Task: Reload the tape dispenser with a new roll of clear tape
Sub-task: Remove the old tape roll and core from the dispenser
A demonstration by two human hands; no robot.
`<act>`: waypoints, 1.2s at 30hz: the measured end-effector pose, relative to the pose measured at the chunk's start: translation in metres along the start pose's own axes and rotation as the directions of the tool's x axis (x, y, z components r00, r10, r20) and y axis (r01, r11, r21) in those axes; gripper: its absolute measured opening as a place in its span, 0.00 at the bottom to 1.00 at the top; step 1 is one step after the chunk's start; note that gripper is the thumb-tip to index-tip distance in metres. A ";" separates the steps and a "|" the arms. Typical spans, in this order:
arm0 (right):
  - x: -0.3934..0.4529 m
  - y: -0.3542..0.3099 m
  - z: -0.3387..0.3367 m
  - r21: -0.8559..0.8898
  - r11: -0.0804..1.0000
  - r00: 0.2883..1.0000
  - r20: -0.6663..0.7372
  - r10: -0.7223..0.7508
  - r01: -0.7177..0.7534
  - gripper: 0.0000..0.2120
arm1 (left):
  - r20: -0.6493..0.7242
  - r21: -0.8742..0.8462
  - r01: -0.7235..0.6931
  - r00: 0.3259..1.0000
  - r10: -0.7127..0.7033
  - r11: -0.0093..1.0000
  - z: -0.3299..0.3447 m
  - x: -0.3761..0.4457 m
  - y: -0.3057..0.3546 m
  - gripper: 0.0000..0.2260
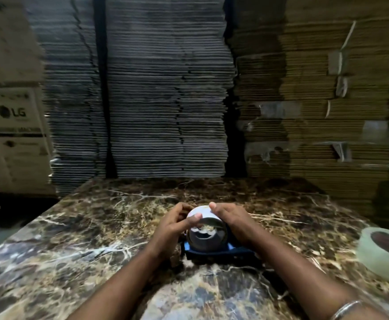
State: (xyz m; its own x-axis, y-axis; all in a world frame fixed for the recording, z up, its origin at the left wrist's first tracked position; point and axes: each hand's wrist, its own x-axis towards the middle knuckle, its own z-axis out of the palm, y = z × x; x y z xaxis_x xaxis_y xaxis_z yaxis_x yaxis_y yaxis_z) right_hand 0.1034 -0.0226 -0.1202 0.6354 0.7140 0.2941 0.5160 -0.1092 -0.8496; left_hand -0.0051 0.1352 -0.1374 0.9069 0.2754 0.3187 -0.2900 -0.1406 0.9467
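Observation:
A blue tape dispenser (214, 251) rests on the marble table (96, 239) in front of me. On it sits a round core (206, 236), white on top and dark grey on its side, with little or no tape on it. My left hand (177, 224) grips the core from the left, thumb pressed on its rim. My right hand (231, 221) wraps the core from the right, thumb on the white top. A full roll of clear tape (384, 256) lies flat at the table's right edge, apart from both hands.
Tall stacks of flattened cardboard (166, 100) rise right behind the table, grey in the middle and brown on the right. A printed carton (13, 135) stands at the far left. A metal bangle (345, 309) circles my right wrist.

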 end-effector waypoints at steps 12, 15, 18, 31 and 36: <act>-0.020 -0.007 -0.006 -0.385 0.890 0.968 0.051 -0.244 0.245 0.28 | 0.113 -0.127 0.049 0.993 -0.035 0.991 -0.011 -0.004 0.002 0.18; -0.021 -0.007 -0.004 -0.561 0.797 0.968 0.038 -0.248 0.226 0.34 | 0.136 -0.049 0.034 0.990 -0.027 0.998 -0.014 -0.009 0.004 0.23; -0.024 -0.012 0.001 -0.698 0.680 0.948 -0.005 -0.319 0.225 0.32 | 0.128 -0.111 0.082 0.989 -0.068 0.990 -0.015 -0.008 0.005 0.20; -0.029 -0.029 0.022 -0.920 0.379 0.913 -0.062 -0.404 0.105 0.20 | 0.154 0.402 -0.069 0.988 0.007 0.913 -0.021 -0.014 0.005 0.29; -0.031 -0.037 0.031 -0.937 0.347 0.920 -0.104 -0.378 0.036 0.20 | 0.200 0.513 -0.126 0.979 0.025 0.849 -0.017 -0.013 0.007 0.42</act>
State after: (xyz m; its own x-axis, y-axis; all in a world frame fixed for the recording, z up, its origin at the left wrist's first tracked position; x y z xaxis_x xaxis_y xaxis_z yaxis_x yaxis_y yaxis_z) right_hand 0.0471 -0.0191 -0.1109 0.4492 0.6260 0.6375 0.7406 -0.6600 0.1261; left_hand -0.0243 0.1467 -0.1341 0.9424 0.0758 0.3259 -0.2040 -0.6419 0.7392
